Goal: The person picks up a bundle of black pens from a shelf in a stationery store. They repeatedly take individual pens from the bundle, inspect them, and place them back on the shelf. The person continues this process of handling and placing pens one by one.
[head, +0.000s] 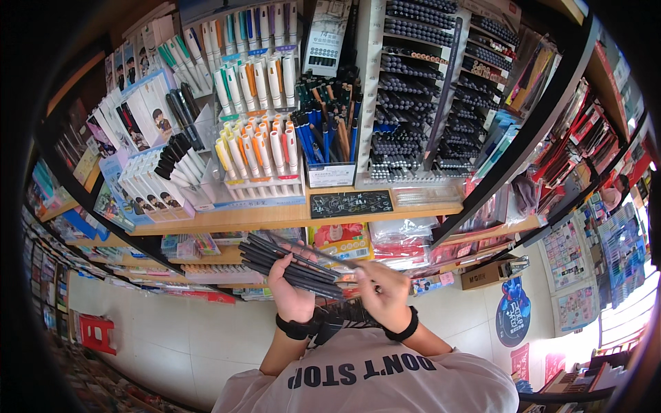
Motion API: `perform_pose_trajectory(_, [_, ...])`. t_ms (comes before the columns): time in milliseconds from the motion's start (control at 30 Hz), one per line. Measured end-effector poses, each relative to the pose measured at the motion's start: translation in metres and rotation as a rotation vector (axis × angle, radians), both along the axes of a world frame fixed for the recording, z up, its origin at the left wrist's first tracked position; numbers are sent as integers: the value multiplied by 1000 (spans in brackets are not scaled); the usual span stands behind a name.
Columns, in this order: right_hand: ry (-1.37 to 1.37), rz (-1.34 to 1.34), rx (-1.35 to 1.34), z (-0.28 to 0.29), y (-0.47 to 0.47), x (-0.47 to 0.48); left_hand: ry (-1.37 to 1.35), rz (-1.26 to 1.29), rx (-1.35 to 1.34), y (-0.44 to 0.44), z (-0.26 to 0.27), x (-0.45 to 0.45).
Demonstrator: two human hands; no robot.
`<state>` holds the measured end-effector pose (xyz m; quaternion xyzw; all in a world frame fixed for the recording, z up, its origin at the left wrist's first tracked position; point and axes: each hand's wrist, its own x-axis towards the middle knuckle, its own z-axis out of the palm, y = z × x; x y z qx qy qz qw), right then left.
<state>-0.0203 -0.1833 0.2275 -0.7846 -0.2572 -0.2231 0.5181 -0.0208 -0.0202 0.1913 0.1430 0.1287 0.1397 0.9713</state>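
My left hand (293, 295) holds a loose bundle of dark pencils (289, 266), lying slantwise over the palm and fingers. In my right hand (388, 293) a single dark pencil (330, 256) is pinched near one end; its length crosses above the bundle. Both hands are in front of the wooden shelf's edge (279, 218), below its level. Beyond them stands a white pencil rack (367, 103) with rows of dark pencils in tiers. A large pencil (444, 93) stands upright down the rack's middle.
Left of the rack are a bin of blue pencils (323, 134) and tiers of white marker pens (253, 147). A small black board (351, 204) lies at the shelf's front. Packaged goods (403, 240) fill the lower shelf. A cardboard box (488, 273) and a red stool (97, 333) are on the floor.
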Motion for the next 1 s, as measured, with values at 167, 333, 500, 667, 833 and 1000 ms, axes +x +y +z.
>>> perform_pose_trajectory(167, [-317, -369, 279, 39, -34, 36, 1, -86, -32, 3, -4, 0])
perform_pose_trajectory(333, [-611, -508, 405, 78, -58, 86, -35, -141, 4, -1, 1, -4])
perform_pose_trajectory(500, [-614, -580, 288, 96, -60, 113, -52, -152, 11, 3, 1, -8])
perform_pose_trajectory(667, [-755, -555, 367, 127, -54, 125, -42, -180, -2, 5, -1, -10])
perform_pose_trajectory(833, [-886, -459, 472, 152, -39, 132, -39, -203, -1, 3, 0, -13])
perform_pose_trajectory(1000, [-1055, -666, 257, 146, -34, 138, -19, -179, -25, 8, 1, -14])
